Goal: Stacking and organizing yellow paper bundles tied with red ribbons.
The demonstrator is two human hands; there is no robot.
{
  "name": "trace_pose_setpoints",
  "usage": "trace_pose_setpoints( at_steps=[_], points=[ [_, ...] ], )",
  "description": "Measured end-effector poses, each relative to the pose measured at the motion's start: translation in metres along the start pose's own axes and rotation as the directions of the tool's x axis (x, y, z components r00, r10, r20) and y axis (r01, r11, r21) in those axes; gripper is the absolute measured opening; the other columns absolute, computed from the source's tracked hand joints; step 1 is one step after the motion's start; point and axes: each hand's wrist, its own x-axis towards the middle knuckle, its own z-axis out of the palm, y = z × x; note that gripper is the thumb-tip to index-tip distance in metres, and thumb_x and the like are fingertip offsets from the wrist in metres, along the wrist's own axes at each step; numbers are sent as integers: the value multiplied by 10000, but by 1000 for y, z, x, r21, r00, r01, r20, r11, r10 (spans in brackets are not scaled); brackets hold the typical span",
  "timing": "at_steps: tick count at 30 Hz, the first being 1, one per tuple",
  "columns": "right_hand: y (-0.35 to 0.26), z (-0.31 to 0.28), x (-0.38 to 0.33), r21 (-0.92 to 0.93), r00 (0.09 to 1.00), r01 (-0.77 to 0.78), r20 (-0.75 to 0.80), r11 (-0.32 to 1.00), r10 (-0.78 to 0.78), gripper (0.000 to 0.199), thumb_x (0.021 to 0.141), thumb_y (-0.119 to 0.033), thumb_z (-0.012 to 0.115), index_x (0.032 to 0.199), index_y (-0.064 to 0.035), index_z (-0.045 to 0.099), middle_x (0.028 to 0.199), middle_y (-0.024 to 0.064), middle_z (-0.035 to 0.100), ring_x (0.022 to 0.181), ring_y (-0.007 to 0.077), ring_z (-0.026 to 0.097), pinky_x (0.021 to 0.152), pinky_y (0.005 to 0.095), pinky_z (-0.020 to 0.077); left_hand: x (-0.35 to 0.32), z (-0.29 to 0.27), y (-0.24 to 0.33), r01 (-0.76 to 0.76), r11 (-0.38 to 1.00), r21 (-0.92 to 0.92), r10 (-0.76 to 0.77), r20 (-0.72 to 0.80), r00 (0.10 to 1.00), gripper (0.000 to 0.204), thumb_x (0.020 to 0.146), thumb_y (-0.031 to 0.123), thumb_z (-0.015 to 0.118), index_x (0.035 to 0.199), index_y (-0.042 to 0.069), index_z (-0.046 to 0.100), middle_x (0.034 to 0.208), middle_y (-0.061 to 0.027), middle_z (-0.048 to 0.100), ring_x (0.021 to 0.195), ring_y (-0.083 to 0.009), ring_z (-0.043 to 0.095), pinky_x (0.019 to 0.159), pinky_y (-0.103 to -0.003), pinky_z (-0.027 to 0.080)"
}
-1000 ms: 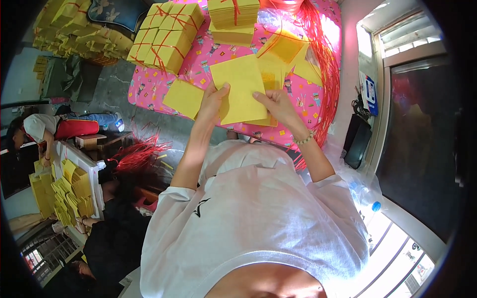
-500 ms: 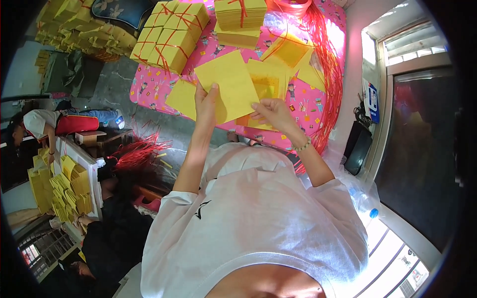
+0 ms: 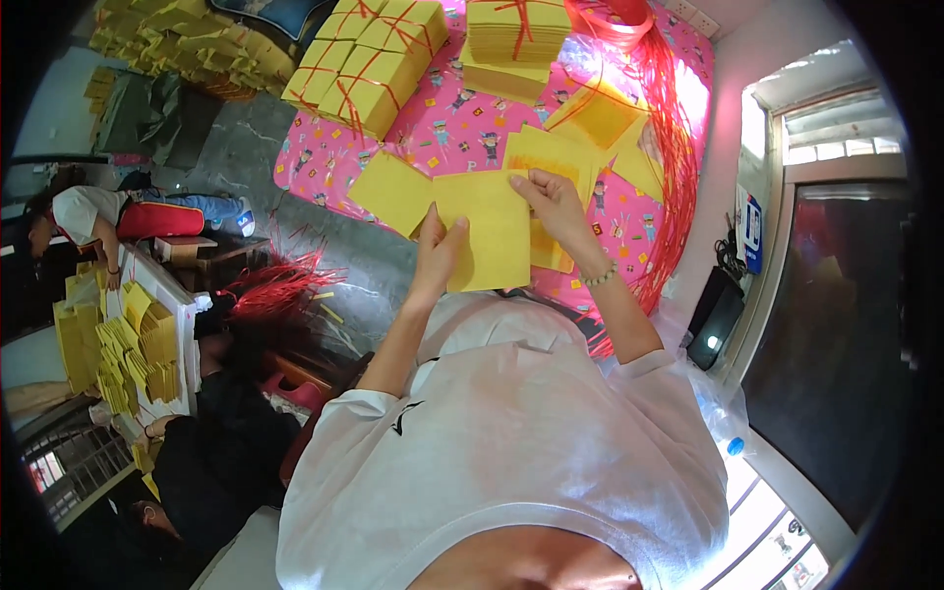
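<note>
Between my hands is a flat piece of yellow paper [image 3: 492,236], possibly several sheets; its thickness is hard to make out. My left hand [image 3: 438,258] pinches its left edge, thumb on top. At its upper right corner, my right hand [image 3: 557,209] grips with thumb and bent fingers. Beyond the left edge lies another yellow sheet [image 3: 388,190] on the pink patterned tablecloth [image 3: 452,128]. Yellow sheets with orange print [image 3: 544,165] lie beside my right hand, partly hidden under the held paper.
Yellow paper bundles [image 3: 398,39] tied with red strips stand at the far left of the table, a tall tied stack [image 3: 516,39] beside them. Long red strips [image 3: 669,167] hang along the right side. At left, people work around a white table [image 3: 185,334] with yellow paper piles.
The held paper has come lower, nearer my body, and turned from slanted to nearly straight. My right hand has shifted from its lower right corner to its upper right. The view has shifted slightly.
</note>
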Motion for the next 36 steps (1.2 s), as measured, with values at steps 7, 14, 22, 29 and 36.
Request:
trace_pose_setpoints(
  at_steps=[7, 14, 22, 29, 36],
  points=[
    [34, 38, -4, -18, 967, -62, 245, 998, 64, 255, 901, -273, 599, 983, -34, 562, 839, -4, 620, 656, 49, 569, 572, 194, 462, -6, -40, -8, 126, 964, -234, -190, -272, 943, 332, 937, 87, 456, 1259, 11, 438, 1194, -88, 552, 1088, -178, 540, 933, -317, 420],
    [50, 82, 27, -167, 958, -189, 184, 968, 219, 257, 896, -280, 591, 941, -28, 569, 754, 33, 606, 620, 98, 597, 522, 242, 494, 24, -104, -21, 133, 929, -345, -273, -398, 876, 328, 926, 87, 481, 1241, -2, 452, 1150, -82, 567, 1059, -191, 556, 891, -326, 442],
    [88, 98, 111, -444, 982, -91, 108, 892, 154, 285, 799, -325, 653, 886, -55, 638, 803, 84, 644, 686, 201, 626, 622, 336, 489, 63, -158, -46, 274, 961, -30, -251, -505, 826, 269, 883, 224, 605, 1104, 75, 573, 971, -24, 632, 806, -128, 615, 627, -275, 475],
    [106, 100, 137, -667, 991, -23, 83, 745, 105, 326, 770, -359, 673, 917, -70, 640, 834, 92, 640, 766, 222, 615, 682, 352, 484, 74, -196, -98, 301, 953, -40, -280, -496, 822, 242, 886, 200, 608, 1080, 59, 581, 969, -42, 636, 792, -154, 632, 596, -288, 506],
    [109, 96, 137, -672, 982, -61, 92, 738, 165, 318, 753, -373, 670, 874, -80, 640, 872, 111, 648, 821, 254, 628, 706, 373, 485, 75, -197, -105, 298, 953, -52, -284, -497, 820, 299, 846, 141, 655, 1086, -29, 600, 1006, -71, 635, 866, -140, 585, 735, -278, 449]
  ],
)
